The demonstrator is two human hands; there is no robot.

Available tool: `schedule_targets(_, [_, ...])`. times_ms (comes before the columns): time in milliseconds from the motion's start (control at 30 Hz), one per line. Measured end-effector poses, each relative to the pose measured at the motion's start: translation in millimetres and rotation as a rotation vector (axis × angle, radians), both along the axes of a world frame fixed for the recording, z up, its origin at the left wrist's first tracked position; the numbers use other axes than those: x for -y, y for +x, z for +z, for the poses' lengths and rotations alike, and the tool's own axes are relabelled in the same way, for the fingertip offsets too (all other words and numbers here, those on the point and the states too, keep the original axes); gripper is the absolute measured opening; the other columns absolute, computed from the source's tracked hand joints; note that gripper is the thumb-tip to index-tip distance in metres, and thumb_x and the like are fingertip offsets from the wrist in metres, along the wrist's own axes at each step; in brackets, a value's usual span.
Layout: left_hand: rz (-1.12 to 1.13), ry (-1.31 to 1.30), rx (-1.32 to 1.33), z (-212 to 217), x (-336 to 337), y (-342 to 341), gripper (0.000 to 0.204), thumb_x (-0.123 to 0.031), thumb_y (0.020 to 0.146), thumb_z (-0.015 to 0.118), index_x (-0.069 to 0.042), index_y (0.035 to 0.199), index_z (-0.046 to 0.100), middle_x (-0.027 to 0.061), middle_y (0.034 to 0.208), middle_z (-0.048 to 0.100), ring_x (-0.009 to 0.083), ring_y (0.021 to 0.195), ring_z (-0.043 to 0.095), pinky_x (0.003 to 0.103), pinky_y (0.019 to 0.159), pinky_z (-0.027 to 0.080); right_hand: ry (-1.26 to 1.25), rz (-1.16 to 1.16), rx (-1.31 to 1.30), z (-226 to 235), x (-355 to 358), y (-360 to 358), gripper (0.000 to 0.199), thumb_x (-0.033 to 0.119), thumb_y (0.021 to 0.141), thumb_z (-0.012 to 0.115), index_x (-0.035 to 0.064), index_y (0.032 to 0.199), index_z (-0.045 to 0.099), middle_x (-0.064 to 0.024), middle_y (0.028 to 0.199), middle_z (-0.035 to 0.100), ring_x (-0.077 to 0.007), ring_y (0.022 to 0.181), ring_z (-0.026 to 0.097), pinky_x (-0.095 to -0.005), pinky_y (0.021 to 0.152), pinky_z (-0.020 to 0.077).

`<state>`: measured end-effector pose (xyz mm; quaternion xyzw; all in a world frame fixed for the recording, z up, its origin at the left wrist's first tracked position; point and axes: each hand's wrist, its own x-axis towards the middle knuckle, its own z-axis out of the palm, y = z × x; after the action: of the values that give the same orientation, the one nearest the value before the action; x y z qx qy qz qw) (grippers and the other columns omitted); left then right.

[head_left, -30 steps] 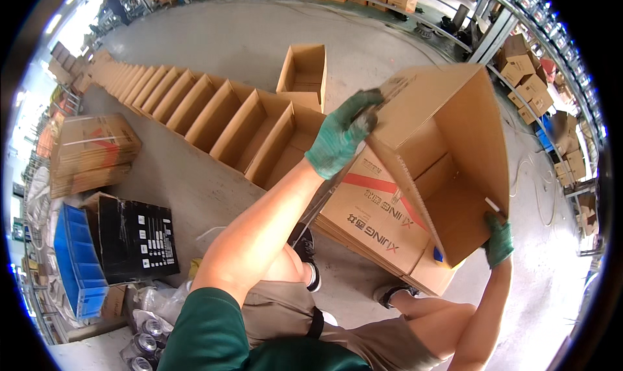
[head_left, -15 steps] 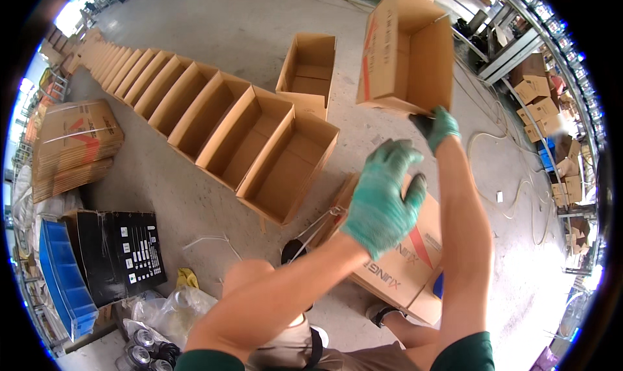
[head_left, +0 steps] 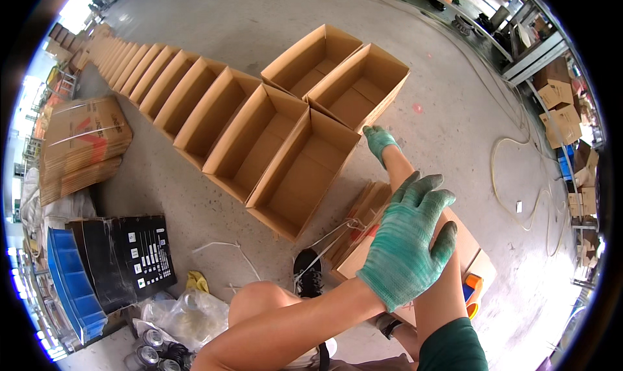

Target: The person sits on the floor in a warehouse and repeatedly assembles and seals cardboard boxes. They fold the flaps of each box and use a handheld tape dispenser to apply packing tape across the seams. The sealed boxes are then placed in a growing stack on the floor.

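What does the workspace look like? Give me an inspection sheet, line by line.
Surface: grey concrete floor, dusty and stained.
Job's things: open cardboard box set last beside the long row of open boxes; flat cardboard stack loosely bound with white strap under the arms.
Clutter: bundle of flat cartons, black box, blue crate, clear plastic bag, cans.
Hands: both in green gloves; right hand rests its fingers on the box rim, left hand open in the air, holding nothing.
Cables: pale hose looped on the floor.
Surroundings: shelving with stacked cartons at right.
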<state>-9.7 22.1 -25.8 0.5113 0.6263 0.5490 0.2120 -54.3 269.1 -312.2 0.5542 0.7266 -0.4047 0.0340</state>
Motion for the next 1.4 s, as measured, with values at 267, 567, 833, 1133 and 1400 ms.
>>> schedule_targets(267, [-0.014, -0.009, 0.032, -1, 7, -3, 0.049, -0.009, 0.087, 0.074, -0.003, 0.131, 0.054, 0.0237, 0.140, 0.049, 0.0417, 0.124, 0.053, 0.049, 0.107, 0.043, 0.324, 0.177, -0.099, 52, 14, -16, 0.060, 0.052, 0.102, 0.044, 0.0203, 0.153, 0.039, -0.0247, 0.132, 0.062, -0.0451, 0.122, 0.058, -0.0506, 0.102, 0.0478])
schedule_targets(567, [-0.032, -0.076, 0.070, -4, 8, -6, 0.043, -0.011, 0.089, 0.073, -0.004, 0.128, 0.057, 0.0234, 0.142, 0.050, 0.0463, 0.132, 0.048, 0.051, 0.111, 0.040, 0.317, 0.314, 0.116, 61, 16, -26, 0.036, 0.040, 0.105, 0.042, 0.0121, 0.121, 0.060, -0.0221, 0.113, 0.069, -0.0430, 0.107, 0.064, -0.0514, 0.090, 0.0521])
schedule_targets(833, [-0.030, -0.081, 0.012, -6, 8, -22, 0.043, -0.010, 0.089, 0.072, -0.002, 0.128, 0.056, 0.0236, 0.142, 0.050, 0.0465, 0.131, 0.049, 0.052, 0.111, 0.040, 0.379, 0.269, -0.191, 39, 12, -67, 0.042, 0.030, 0.105, 0.047, 0.0211, 0.146, 0.050, -0.0176, 0.148, 0.050, -0.0379, 0.132, 0.052, -0.0440, 0.110, 0.0441])
schedule_targets(1133, [0.005, 0.056, -0.015, -21, -4, -42, 0.040, 0.001, 0.090, 0.062, -0.005, 0.130, 0.058, 0.0189, 0.123, 0.061, 0.0353, 0.113, 0.060, 0.041, 0.098, 0.048, 0.443, 0.291, -0.209, 127, 44, 79, 0.043, 0.027, 0.099, 0.055, 0.0159, 0.141, 0.054, -0.0189, 0.133, 0.061, -0.0418, 0.119, 0.058, -0.0484, 0.099, 0.0486])
schedule_targets(1400, [-0.153, -0.656, -0.099, -134, -19, -60, 0.025, -0.010, 0.090, 0.057, -0.008, 0.112, 0.068, 0.0178, 0.111, 0.068, 0.0363, 0.102, 0.065, 0.042, 0.092, 0.052, 0.464, 0.158, 0.594, 286, 186, 359, 0.053, 0.031, 0.096, 0.062, 0.0131, 0.143, 0.046, -0.0225, 0.124, 0.059, -0.0415, 0.113, 0.060, -0.0482, 0.094, 0.0513])
